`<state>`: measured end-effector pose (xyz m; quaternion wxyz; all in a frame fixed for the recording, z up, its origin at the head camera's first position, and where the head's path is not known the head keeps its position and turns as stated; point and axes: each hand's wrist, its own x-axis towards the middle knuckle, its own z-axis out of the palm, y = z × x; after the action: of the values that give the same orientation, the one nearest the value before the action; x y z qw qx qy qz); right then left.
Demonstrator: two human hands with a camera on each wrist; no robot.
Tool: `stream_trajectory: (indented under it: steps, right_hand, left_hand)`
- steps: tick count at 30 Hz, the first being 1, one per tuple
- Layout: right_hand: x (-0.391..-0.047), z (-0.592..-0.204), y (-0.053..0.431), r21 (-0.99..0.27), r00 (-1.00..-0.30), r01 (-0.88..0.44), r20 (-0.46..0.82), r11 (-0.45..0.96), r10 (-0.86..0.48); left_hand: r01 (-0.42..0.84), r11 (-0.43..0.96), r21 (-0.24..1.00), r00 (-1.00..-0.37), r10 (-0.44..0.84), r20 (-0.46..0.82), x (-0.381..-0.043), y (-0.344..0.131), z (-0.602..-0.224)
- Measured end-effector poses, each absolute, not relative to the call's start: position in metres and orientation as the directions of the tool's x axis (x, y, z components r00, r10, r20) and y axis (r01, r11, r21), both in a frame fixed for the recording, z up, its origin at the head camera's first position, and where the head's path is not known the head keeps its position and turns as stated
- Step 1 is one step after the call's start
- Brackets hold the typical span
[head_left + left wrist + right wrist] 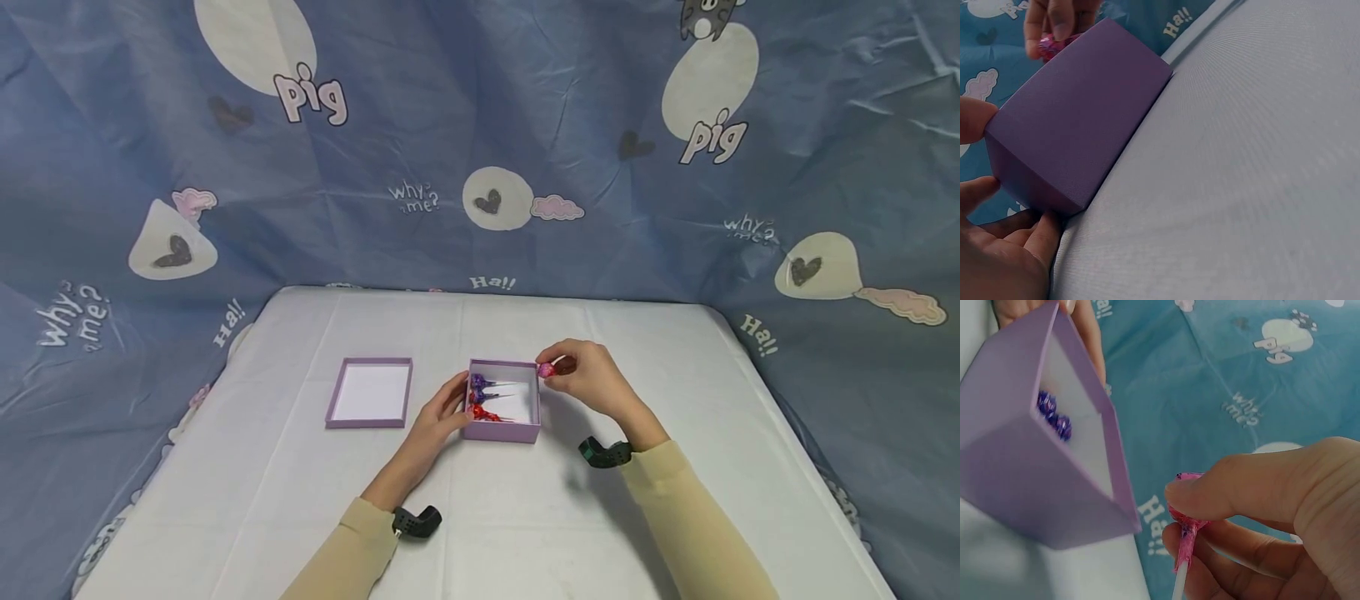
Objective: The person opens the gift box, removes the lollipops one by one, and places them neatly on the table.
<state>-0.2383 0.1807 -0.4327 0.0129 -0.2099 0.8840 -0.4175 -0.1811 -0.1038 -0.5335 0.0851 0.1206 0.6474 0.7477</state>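
A purple open-topped box (501, 432) with a white inside stands on the table. Several lollipops in purple and red wrappers lie in it, heads to the left and white sticks pointing right; a purple lollipop (480, 381) is at the far left corner. My left hand (435, 421) grips the box at its left side, with the thumb near the front corner. Just off the box's right wall, my right hand (588, 377) pinches a pink lollipop (1185, 515) by its wrapped head between thumb and fingers. Its white stick points down in the right wrist view.
A shallow purple lid (369, 392) with a white inside lies to the left of the box, inner side up. White cloth covers the table (262, 517). A blue printed curtain (420, 242) hangs behind it and round its sides.
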Motion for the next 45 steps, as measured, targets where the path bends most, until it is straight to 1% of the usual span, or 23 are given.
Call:
stream_trajectory:
  steps: [11,23,30,39,45]
  right_hand:
    - [-0.241,-0.445,0.203,-0.69,-0.921,-0.353,0.138,0.632,-0.364]
    - [-0.242,-0.465,0.216,-0.7,-0.922,-0.334,0.104,0.631,-0.373]
    - [-0.246,-0.477,0.223,-0.659,-0.922,-0.339,0.09,0.672,-0.377]
    - [-0.247,-0.481,0.224,-0.637,-0.914,-0.35,0.073,0.686,-0.399]
    - [-0.248,-0.481,0.223,-0.607,-0.905,-0.349,0.022,0.714,-0.425]
  left_hand:
    - [0.034,-0.127,0.991,-0.957,0.283,0.069,-0.18,-0.101,-0.533]
    - [0.022,-0.117,0.993,-0.961,0.272,0.053,-0.179,-0.101,-0.529]
    - [0.019,-0.122,0.992,-0.958,0.283,0.053,-0.179,-0.1,-0.53]
    - [0.02,-0.122,0.992,-0.958,0.282,0.054,-0.179,-0.102,-0.53]
    - [0.021,-0.106,0.994,-0.958,0.282,0.05,-0.18,-0.104,-0.53]
